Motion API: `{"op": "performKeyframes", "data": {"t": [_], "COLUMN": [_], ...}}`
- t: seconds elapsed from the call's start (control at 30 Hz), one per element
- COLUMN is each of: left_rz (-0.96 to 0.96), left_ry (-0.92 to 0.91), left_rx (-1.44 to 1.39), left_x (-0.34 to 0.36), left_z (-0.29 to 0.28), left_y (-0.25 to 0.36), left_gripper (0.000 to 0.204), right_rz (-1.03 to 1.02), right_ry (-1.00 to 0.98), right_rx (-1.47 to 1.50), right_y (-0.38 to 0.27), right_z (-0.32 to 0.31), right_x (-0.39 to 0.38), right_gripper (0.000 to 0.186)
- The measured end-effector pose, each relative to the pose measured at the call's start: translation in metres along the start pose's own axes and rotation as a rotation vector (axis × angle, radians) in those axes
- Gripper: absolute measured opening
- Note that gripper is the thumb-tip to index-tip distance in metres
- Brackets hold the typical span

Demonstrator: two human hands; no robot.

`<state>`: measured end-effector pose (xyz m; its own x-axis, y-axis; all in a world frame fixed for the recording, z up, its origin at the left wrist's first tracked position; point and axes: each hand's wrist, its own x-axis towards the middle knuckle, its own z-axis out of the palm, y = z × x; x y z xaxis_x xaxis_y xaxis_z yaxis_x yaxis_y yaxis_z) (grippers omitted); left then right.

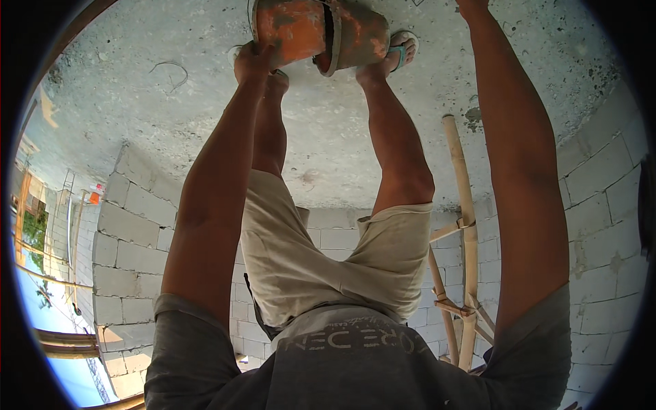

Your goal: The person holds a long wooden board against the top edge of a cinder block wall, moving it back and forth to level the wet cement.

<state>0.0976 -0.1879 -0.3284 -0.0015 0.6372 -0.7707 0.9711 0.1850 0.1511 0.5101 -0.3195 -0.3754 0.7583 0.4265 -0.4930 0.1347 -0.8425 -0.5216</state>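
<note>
Two orange plastic buckets smeared with grey lie close together on their sides at the top of the view: one at left (290,31), the other at right (355,37). My left hand (251,61) grips the lower left end of the left bucket. My right hand (470,5) is raised to the top edge, right of the buckets and apart from them; its fingers are mostly cut off. My feet, in flip-flops (402,51), are beside and behind the buckets on the rough concrete floor (321,137).
Pale block walls (137,198) stand left and right. A bamboo pole frame (465,260) stands right of my legs. A loose wire (171,75) lies on the floor at left. At far left, an opening shows scaffolding (72,232), greenery and sky.
</note>
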Motion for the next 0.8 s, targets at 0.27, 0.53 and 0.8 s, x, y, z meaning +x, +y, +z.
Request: {"op": "performKeyframes", "data": {"t": [0.27,0.53,0.8], "left_rz": [0.203,0.367,0.117], "left_ry": [0.028,0.211,0.428], "left_rx": [0.01,0.052,-0.07], "left_x": [-0.032,-0.086,-0.09], "left_z": [0.013,0.003,-0.104], "left_y": [0.025,0.024,-0.033], "left_gripper": [0.037,0.038,0.033], "right_rz": [-0.16,0.231,0.096], "right_ry": [0.229,0.377,-0.1], "right_rx": [-0.075,0.516,0.745], "right_y": [0.038,0.001,-0.114], "right_z": [-0.031,-0.073,-0.047], "right_x": [-0.034,-0.149,-0.242], "right_gripper": [0.044,0.018,0.02]}}
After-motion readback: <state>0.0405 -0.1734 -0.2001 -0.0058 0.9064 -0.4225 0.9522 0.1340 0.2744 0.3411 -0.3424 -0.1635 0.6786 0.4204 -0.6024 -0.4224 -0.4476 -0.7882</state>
